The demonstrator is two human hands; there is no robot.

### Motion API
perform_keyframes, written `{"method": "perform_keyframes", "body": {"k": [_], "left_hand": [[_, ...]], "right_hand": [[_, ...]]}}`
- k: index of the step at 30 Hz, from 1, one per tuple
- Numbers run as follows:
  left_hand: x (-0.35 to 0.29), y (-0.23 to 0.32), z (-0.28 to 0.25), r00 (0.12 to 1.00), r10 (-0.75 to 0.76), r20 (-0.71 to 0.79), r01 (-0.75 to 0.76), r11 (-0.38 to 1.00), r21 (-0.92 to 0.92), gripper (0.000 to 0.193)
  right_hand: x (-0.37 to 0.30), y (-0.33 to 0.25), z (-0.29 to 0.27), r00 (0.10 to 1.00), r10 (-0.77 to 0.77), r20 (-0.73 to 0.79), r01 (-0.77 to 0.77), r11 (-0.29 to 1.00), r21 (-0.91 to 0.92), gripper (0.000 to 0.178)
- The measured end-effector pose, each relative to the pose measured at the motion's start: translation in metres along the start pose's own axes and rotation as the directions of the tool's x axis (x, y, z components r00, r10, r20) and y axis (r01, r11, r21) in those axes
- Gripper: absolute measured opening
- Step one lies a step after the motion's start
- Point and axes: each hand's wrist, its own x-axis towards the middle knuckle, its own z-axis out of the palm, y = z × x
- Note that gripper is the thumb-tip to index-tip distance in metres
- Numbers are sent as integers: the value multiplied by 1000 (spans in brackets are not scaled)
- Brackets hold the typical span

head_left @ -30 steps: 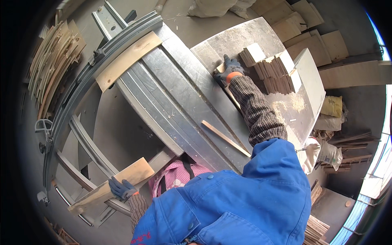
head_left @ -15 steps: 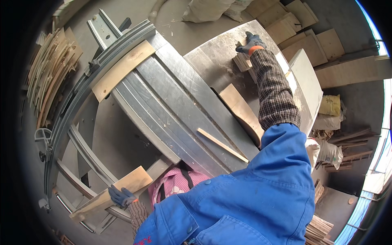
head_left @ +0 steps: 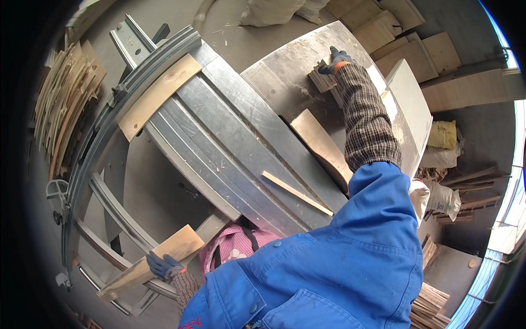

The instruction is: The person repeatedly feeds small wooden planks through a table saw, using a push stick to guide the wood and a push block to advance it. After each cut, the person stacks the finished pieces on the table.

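My left hand (head_left: 163, 265), in a grey-blue glove, grips a pale wooden board (head_left: 181, 245) at the lower left, fingers over its face. The board lies slanted across the metal rails. My right arm reaches far out to the metal table at the upper right. There my right hand (head_left: 337, 60), in a similar glove with an orange cuff, is closed at the top of a small stack of short wood strips (head_left: 322, 82). Its fingers partly hide the uppermost piece. Nearer to me, a curved-edged wooden board (head_left: 320, 145) lies beside the table's dark slot.
Another board (head_left: 159, 98) rests against the long metal fence (head_left: 148, 66). A thin wood stick (head_left: 296, 193) lies on the grooved metal table (head_left: 219, 126). Stacked wood strips (head_left: 68, 109) stand at far left; panels (head_left: 427, 55) and sacks (head_left: 444, 134) are at right.
My right hand has come slightly nearer, bringing a small wood piece down against the stack of strips. My left hand keeps its hold on the board, and the whole view has shifted slightly.
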Motion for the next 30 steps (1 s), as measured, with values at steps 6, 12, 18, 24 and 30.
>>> {"method": "perform_keyframes", "body": {"k": [6, 12, 18, 24, 30], "left_hand": [[-3, -7, -2, 1000, -8, -2, 8, 1000, -13, 55], [3, -2, 2, 1000, 0, 5, 0, 1000, 14, 54], [9, 14, 13, 999, 9, -31, -10, 999, -40, 53], [16, 24, 17, 988, 16, -153, -27, 997, -74, 52], [10, 27, 11, 991, 18, -135, -22, 999, -33, 51]], "right_hand": [[-33, -4, -8, 999, -20, -42, 18, 998, -56, 120], [-83, 6, -30, 892, -252, -375, 316, 941, 118, 95], [-176, 93, -22, 875, -353, -332, 483, 689, 540, 43], [-261, 198, 80, 966, -33, 256, -212, 460, 862, 44], [-301, 265, 201, 798, -15, 603, -572, 295, 765, 66]]}}
